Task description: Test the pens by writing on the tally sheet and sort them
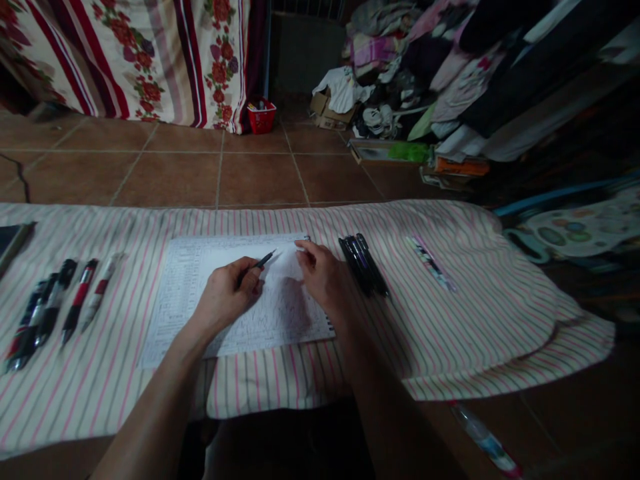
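A slim black pen [259, 263] is pinched between the closed fingers of the left hand [225, 297], its tip angled up and to the right over a thin white printed paper sheet [173, 313] at the centre of the frame; being light and stiff, the pen is best taken by the barrel. The fingers of the right hand [320, 277] are loosely curved and slightly spread, their tips laid on the sheet near its upper right corner, with nothing apparently gripped. The soft sheet would best be lifted by an edge. The left forearm [155, 407] and right forearm [380, 400] reach in from the bottom of the frame over a pink-and-green striped cloth [465, 340]. A bundle of black pens [363, 265] lies just right of the sheet.
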`<control>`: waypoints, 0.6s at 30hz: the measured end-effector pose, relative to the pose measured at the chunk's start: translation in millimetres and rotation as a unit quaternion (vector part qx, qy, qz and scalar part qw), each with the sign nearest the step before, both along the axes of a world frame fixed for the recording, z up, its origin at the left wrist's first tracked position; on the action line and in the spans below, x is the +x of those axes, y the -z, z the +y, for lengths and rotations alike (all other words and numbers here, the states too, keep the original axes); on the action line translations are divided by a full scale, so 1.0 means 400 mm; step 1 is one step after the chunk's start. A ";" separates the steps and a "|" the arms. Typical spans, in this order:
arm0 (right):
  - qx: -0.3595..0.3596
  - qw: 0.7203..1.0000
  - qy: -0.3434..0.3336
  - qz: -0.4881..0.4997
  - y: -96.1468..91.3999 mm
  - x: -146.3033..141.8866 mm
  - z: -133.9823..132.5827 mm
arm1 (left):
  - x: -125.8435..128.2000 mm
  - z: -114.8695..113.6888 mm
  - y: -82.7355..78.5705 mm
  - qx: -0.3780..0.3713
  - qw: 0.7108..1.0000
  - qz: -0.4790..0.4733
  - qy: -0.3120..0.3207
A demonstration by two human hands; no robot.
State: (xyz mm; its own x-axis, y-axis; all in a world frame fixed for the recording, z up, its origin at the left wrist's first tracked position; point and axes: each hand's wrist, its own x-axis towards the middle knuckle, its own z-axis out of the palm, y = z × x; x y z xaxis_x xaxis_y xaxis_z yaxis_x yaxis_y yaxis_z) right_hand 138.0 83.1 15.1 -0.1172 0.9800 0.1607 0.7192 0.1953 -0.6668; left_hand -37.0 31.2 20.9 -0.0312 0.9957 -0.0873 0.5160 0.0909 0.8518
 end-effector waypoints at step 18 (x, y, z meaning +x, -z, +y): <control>-0.188 0.894 0.044 0.405 0.009 -0.009 0.008 | 0.032 0.005 0.013 0.100 0.992 0.078 0.000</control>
